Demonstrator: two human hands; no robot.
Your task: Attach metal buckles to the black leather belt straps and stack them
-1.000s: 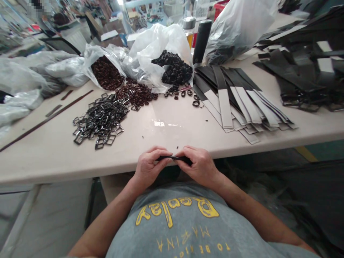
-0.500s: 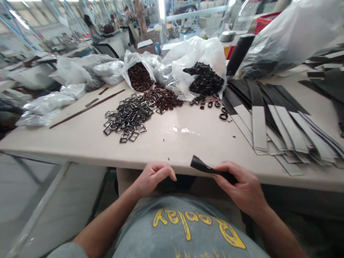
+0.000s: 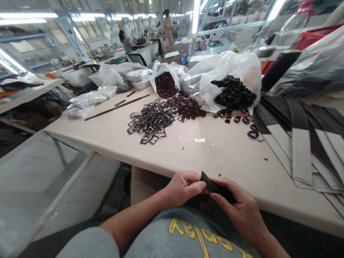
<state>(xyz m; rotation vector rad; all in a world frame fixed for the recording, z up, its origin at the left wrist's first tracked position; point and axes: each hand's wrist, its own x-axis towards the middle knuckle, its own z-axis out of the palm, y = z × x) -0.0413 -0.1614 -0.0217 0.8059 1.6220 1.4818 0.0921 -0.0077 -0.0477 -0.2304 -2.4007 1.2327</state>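
Note:
At the table's near edge, my left hand (image 3: 185, 188) pinches one end of a dark strip (image 3: 208, 182). My right hand (image 3: 239, 202) grips the same strip further right, with thumb and fingers on either side, and hides part of it. Beyond my hands lies a pile of metal buckles (image 3: 153, 120). Brown loops (image 3: 188, 105) are heaped beside the buckles, in front of an open bag of more brown pieces (image 3: 166, 85). Black loops (image 3: 235, 94) spill from a white plastic bag (image 3: 242, 64) onto the table (image 3: 161, 154).
Black-and-grey strips (image 3: 301, 143) are stacked at the right. Clear plastic packets (image 3: 88, 98) and a long thin brown strip (image 3: 116, 107) lie at the left. A dark cylinder (image 3: 281, 70) leans behind the strips. Other people (image 3: 167, 32) are in the far background.
My left hand has moved right and taken hold of the strip's free end, close to my right hand. The camera view has turned left, so the table's contents appear further right.

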